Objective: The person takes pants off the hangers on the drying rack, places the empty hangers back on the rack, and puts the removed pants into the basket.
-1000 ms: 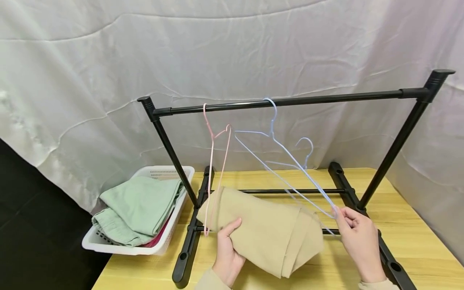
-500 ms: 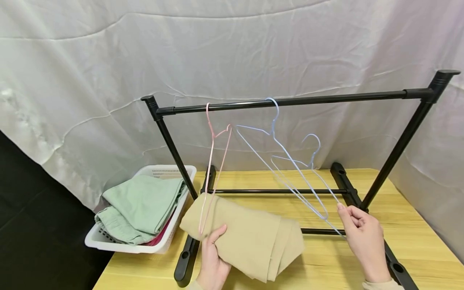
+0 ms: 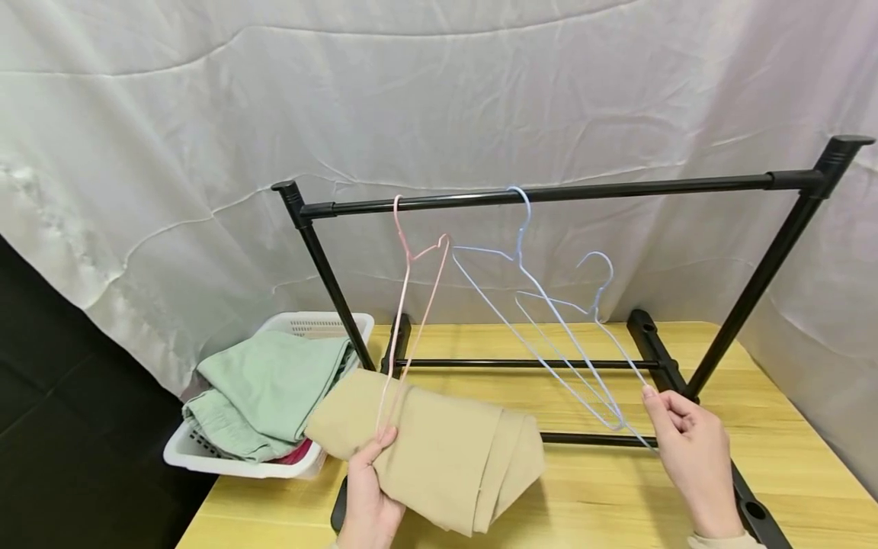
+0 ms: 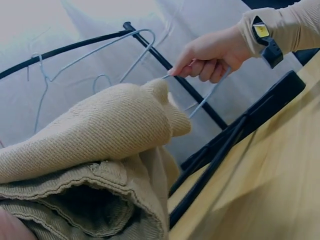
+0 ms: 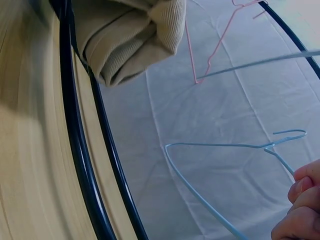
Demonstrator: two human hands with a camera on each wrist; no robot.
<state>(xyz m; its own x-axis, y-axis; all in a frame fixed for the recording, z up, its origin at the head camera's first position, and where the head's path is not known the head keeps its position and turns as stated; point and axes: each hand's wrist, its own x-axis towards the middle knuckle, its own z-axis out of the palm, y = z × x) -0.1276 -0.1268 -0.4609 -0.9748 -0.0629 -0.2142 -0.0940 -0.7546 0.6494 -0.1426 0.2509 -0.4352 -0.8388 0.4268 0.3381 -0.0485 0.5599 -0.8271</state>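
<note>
My left hand [image 3: 370, 488] grips a thick bundle of folded tan trousers [image 3: 446, 450], thumb on top. In the left wrist view the twill cloth shows stitched hems and a dark leg opening. My right hand [image 3: 693, 457] pinches one corner of a light-blue hanger [image 5: 220, 145], whose hook stands free below the rail. A second blue hanger [image 3: 523, 227] hangs from the black rail [image 3: 652, 189], overlapping the held one in the head view. Farther left on the rail hangs a pink hanger [image 3: 403, 240]; its lower end crosses in front of the trousers.
A white basket [image 3: 233, 469] at the left holds a folded green garment [image 3: 281, 381] with some dark red cloth under it. The black rack's feet [image 3: 652, 343] and lower bars stand on the wooden table [image 3: 583, 503]. A pale curtain hangs behind.
My left hand has carried the trousers left and slightly down. The held hanger has shifted right and up, so it shows more fully beside the hanging blue one.
</note>
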